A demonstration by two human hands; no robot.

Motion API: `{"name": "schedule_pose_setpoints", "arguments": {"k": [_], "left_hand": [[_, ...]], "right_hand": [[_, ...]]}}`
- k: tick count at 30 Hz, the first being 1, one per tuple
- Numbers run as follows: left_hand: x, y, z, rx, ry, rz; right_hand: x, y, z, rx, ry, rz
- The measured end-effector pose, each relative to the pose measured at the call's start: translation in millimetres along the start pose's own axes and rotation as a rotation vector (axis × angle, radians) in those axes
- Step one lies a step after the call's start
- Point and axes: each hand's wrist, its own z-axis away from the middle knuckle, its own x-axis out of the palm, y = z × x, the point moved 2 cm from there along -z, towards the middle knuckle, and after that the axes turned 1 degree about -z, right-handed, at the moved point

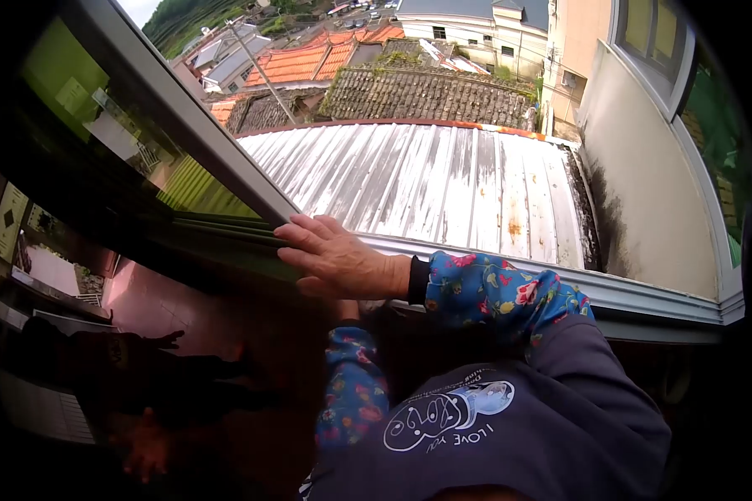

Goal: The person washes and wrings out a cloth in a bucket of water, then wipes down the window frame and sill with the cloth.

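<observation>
My right hand (342, 260) lies at the lower end of the grey sliding window frame (184, 108), its fingers stretched out and slightly apart against the frame edge. Below it, my left hand (347, 310) is mostly hidden behind the right one; only a strip near the wrist shows plainly. Blue floral sleeve covers reach up both forearms. Under the hands runs the metal window sill track (510, 271). Green-tinted glass (205, 179) fills the frame on the left.
Outside are a white, rusty corrugated roof (443, 188), tiled roofs (434, 93) and a stained wall (652, 175) at the right. In the dark lower left is a dim person (134, 363) with arms out; whether it is a reflection is unclear.
</observation>
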Motion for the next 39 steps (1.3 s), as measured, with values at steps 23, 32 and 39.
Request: {"name": "schedule_pose_setpoints", "arguments": {"k": [23, 32, 39], "left_hand": [[-3.5, -150.6, -262.3, 0.429, 0.201, -0.43], [-14.1, -115.2, -194.3, 0.354, 0.249, -0.229], [-29.9, -53.2, -48.6, 0.327, 0.176, -0.086]], "right_hand": [[-20.8, 25.8, 181.0, 0.726, -0.39, 0.297], [-21.2, 20.5, 175.6, 0.726, -0.459, 0.297], [-18.4, 23.1, 178.1, 0.711, -0.441, 0.288]]}}
